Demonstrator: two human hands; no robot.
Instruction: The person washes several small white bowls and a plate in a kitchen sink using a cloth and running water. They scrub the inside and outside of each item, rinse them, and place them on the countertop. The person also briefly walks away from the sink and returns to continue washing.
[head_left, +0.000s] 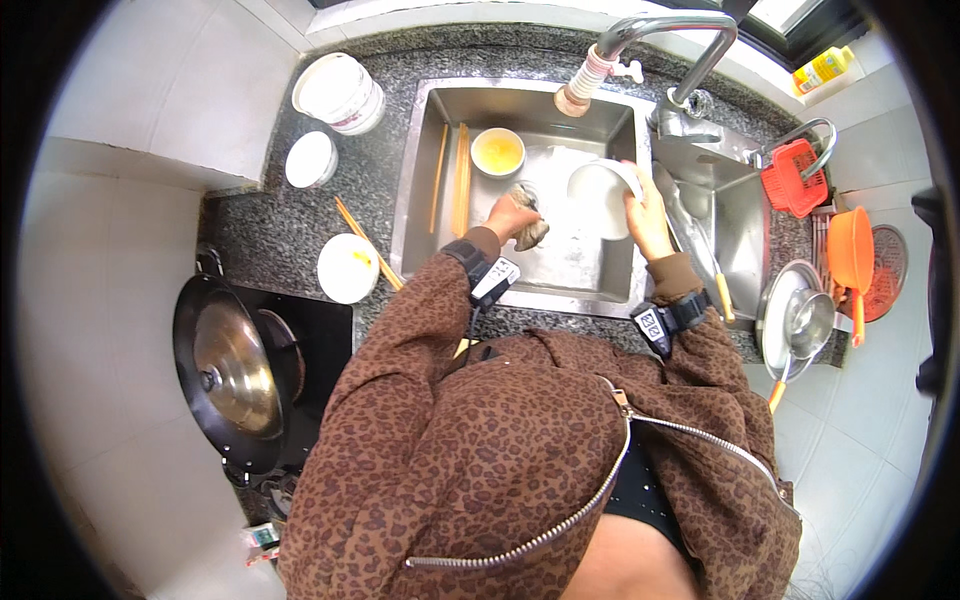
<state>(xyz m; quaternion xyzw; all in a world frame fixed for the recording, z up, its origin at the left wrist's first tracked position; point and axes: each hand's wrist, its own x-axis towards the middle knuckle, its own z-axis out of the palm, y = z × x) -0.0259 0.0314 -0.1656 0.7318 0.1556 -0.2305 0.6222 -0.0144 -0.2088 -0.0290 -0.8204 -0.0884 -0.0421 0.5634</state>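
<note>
My left hand (511, 216) grips a crumpled greyish dishcloth (531, 234) over the stainless steel sink basin (517, 289). In my right hand (646, 214) is the rim of a white bowl (600, 199), tilted with its inside towards the left. Behind my left hand stands a small white bowl (498, 153) holding yellow liquid. A bundle of wooden chopsticks (460, 180) leans along the basin's left side, with a single chopstick (439, 178) beside it. The bowl's glare blurs its lower edge.
Above the basin hangs the faucet's spout (579, 88). Stacked white bowls (341, 94), a bowl with yellow residue (348, 268) and chopsticks (367, 244) occupy the left counter. A lidded wok (232, 367) sits on the cooktop. Right, a long-handled utensil (724, 296) lies across the smaller basin.
</note>
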